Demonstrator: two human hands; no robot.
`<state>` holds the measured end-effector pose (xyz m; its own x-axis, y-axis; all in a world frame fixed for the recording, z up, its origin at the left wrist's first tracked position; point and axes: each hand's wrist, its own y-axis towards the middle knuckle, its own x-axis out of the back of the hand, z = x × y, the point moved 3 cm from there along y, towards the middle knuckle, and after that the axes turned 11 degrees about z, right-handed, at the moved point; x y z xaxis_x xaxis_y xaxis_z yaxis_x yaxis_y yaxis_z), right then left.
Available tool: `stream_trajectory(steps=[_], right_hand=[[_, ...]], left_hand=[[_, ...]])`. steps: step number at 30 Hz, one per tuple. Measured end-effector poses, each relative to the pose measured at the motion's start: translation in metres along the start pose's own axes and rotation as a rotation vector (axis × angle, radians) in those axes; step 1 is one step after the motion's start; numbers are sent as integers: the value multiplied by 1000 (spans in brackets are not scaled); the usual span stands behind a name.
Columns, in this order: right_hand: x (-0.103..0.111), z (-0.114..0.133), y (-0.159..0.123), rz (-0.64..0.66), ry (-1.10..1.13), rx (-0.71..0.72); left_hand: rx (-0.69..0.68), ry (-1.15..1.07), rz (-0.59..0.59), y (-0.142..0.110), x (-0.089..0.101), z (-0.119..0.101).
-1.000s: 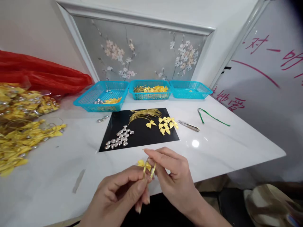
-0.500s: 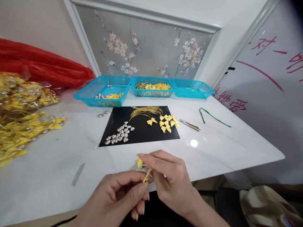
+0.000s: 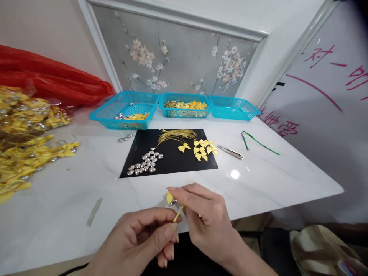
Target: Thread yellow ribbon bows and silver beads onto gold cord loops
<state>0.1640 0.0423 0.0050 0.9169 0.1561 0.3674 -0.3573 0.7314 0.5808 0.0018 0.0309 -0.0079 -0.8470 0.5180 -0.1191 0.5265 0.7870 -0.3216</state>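
My left hand point(image 3: 143, 237) pinches a gold cord point(image 3: 178, 214) between thumb and forefinger. Close against it, my right hand point(image 3: 205, 214) is closed on a yellow bow point(image 3: 169, 197), with a bit of a silver bead point(image 3: 173, 202) showing beneath the fingers. The cord runs up from the left fingertips toward the right hand; where it meets the bow is hidden. Beyond both hands lies a black mat point(image 3: 172, 163) bearing silver heart-shaped beads point(image 3: 146, 161), a bundle of gold cords point(image 3: 178, 134) and several loose yellow bows point(image 3: 202, 149).
Three blue baskets point(image 3: 184, 114) line the back of the white table point(image 3: 258, 180). Thread snips point(image 3: 231, 151) and a green ribbon point(image 3: 260, 143) lie right of the mat. Heaped yellow bow pieces point(image 3: 34, 157) and a red bag point(image 3: 48, 76) are at left.
The left hand has shifted very slightly leftward and down, still pinching the cord. The right hand keeps its hold on the bow, almost unmoved.
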Motion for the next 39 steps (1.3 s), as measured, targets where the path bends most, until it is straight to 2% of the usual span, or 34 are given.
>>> stream_trajectory(steps=[6, 12, 16, 21, 25, 30, 39], right_hand=[[-1, -2, 1, 6, -25, 8], [-1, 0, 1, -9, -61, 47], [-2, 0, 0, -13, -79, 47], [-2, 0, 1, -13, -59, 32], [-2, -1, 1, -15, -66, 24], [-3, -2, 0, -2, -76, 13], [-4, -2, 1, 1, -86, 18]], left_hand=[[23, -24, -22, -1, 1, 1], [-1, -81, -92, 1, -4, -7], [9, -55, -75, 2, -9, -12], [2, -72, -149, 0, -13, -17], [5, -70, -150, 1, -12, -14], [22, -30, -63, 2, -6, -7], [11, -97, -140, 0, -13, -15]])
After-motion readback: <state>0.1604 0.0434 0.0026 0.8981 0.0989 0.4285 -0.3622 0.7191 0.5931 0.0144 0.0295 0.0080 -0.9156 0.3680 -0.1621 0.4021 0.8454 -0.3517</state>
